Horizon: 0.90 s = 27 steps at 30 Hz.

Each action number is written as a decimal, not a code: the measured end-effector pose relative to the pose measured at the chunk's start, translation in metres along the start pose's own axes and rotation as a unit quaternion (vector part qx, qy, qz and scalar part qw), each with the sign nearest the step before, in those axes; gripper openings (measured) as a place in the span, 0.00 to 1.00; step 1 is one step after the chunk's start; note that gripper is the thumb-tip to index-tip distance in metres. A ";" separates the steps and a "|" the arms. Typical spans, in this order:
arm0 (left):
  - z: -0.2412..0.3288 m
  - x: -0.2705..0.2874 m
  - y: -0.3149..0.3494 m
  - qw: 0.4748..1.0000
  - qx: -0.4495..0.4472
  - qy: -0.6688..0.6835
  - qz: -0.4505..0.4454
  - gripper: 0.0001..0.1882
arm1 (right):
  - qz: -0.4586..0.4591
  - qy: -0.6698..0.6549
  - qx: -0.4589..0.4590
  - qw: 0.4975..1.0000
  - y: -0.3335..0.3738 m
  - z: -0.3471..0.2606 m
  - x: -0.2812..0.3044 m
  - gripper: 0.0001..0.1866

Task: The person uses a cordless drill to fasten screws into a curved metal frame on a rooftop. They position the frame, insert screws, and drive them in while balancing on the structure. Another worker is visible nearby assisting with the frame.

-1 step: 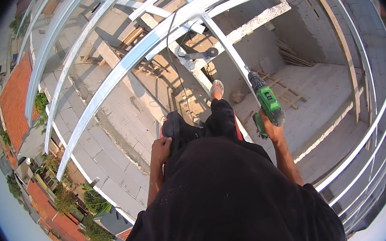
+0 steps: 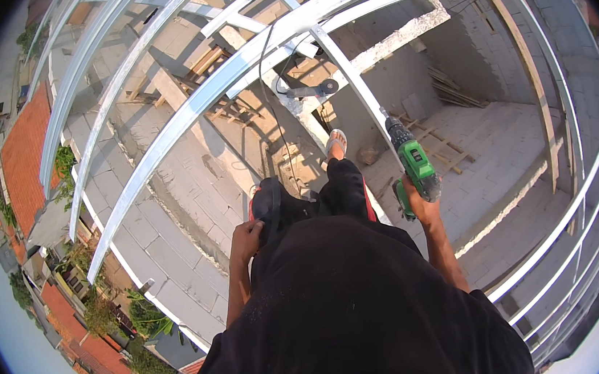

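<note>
In my right hand (image 2: 422, 203) is a green and black cordless drill (image 2: 417, 161), gripped by its handle. Its chuck points forward, and the tip sits close to a silver metal strut (image 2: 350, 69). My left hand (image 2: 247, 238) is closed against the left leg of my black trousers (image 2: 272, 203); what its fingers hold, if anything, is hidden. An angle grinder (image 2: 315, 89) with a dark disc lies ahead on a narrow concrete beam (image 2: 307, 117). A black cable (image 2: 263, 70) hangs over the long metal rail (image 2: 192, 103) beside it.
I am high up among metal roof framing (image 2: 571, 235), with open drops on both sides. Below right is a room floor (image 2: 488, 138) with a wooden ladder-like frame (image 2: 449, 151) and stacked sticks (image 2: 455, 86). A timber post (image 2: 523, 54) rises at right; block walls (image 2: 172, 222) run left.
The view has shifted very slightly. My right hand still holds the drill, and my left hand stays by the trouser leg.
</note>
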<state>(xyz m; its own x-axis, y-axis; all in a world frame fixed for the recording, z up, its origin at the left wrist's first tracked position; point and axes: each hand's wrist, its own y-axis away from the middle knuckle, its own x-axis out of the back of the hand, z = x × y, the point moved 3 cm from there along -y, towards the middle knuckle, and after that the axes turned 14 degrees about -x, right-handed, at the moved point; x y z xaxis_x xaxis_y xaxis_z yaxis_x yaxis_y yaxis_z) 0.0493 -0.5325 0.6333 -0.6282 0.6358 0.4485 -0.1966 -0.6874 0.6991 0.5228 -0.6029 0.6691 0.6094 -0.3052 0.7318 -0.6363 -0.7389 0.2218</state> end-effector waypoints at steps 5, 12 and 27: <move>-0.020 -0.008 -0.001 0.994 -0.104 -0.002 -0.040 0.18 | -0.112 -0.033 -0.180 0.977 0.019 -0.006 0.022 0.11; -0.010 -0.009 -0.064 0.992 -0.081 0.028 -0.094 0.28 | -0.091 -0.075 -0.135 0.984 0.052 0.029 0.014 0.14; 0.009 0.003 -0.089 0.961 -0.096 -0.222 -0.135 0.28 | 0.035 -0.105 -0.192 0.975 0.108 0.034 0.014 0.24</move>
<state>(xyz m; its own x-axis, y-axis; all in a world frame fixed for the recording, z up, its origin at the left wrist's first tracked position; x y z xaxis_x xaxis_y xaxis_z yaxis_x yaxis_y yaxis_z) 0.0713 -0.4662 0.5774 -0.1595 0.8576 0.4889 -0.4688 -0.5017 0.7270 0.4785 -0.7072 0.6818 0.6163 -0.4932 0.6140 -0.7851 -0.4455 0.4303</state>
